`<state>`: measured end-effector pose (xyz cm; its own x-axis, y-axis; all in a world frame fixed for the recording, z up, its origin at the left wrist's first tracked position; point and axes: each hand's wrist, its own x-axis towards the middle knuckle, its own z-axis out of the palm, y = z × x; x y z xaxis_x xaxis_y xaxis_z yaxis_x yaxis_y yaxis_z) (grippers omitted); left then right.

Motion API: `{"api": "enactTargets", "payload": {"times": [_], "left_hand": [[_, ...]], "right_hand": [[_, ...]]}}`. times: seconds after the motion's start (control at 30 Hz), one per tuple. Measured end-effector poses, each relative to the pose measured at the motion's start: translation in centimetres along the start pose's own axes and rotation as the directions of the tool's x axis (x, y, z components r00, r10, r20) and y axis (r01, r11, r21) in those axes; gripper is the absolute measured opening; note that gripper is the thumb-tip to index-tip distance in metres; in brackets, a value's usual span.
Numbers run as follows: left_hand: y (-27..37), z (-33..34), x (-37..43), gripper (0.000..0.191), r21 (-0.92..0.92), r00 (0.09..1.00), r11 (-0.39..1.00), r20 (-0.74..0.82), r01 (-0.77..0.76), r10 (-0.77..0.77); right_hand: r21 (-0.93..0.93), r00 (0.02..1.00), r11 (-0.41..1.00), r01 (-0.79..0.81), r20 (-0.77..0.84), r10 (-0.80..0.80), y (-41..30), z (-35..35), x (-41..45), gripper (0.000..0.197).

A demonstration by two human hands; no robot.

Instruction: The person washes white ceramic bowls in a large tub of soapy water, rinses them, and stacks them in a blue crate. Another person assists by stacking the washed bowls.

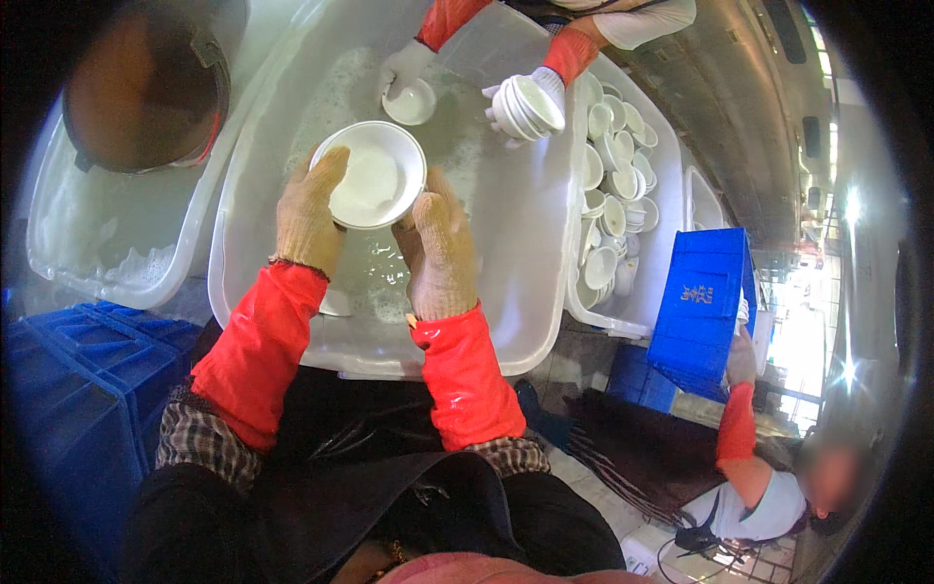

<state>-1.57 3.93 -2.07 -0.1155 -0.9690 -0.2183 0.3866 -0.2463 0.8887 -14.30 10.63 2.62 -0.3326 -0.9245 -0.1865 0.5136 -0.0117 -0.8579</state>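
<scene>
A white bowl point(373, 175) is held over a large translucent plastic tub point(529, 321) of soapy water. My left hand point(314, 208), in a knit glove with a red sleeve, grips the bowl's left side, thumb over the rim. My right hand point(440, 248), gloved likewise, is at the bowl's lower right edge with its fingers bent; how firmly it touches the rim is hard to tell. Below, a white piece of ware point(335, 303) lies partly in the water, half hidden by my left arm.
Across the tub a co-worker's hands hold a small bowl point(410, 102) and a stack of bowls point(527, 108). A tub of many bowls point(613, 212) stands right. Another person holds a blue crate point(697, 306). At left are a foamy tub point(109, 241), a dark round container point(146, 95) and blue crates point(95, 372).
</scene>
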Motion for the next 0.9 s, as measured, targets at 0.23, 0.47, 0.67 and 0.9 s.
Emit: {"api": "enactTargets", "payload": {"times": [0.23, 0.47, 0.67, 0.9], "left_hand": [[3.8, 3.6, -2.0, 0.071, -0.088, 0.985, 0.981, -0.014, 0.172, -0.174], [4.1, 4.5, -3.3, 0.08, 0.517, 0.993, 0.856, 0.104, -0.012, -0.049], [1.9, 2.1, -2.8, 0.067, 0.307, 0.983, 0.95, 0.146, 0.062, -0.111], [1.1, 2.4, -3.2, 0.078, 0.129, 0.952, 0.957, 0.13, 0.259, -0.275]], "right_hand": [[-0.786, 0.901, 0.564, 0.252, -0.021, -0.433, -0.7, 1.6, 1.0, 0.099], [-0.97, 0.914, 0.24, 0.052, -0.051, -0.403, -0.3, -2.4, 2.5, 0.07], [-0.989, 0.91, 0.086, 0.117, 0.072, -0.408, -1.4, -1.8, 1.2, 0.053], [-0.993, 0.953, 0.039, -0.115, -0.122, -0.277, -3.6, 0.8, 0.6, 0.055]]}}
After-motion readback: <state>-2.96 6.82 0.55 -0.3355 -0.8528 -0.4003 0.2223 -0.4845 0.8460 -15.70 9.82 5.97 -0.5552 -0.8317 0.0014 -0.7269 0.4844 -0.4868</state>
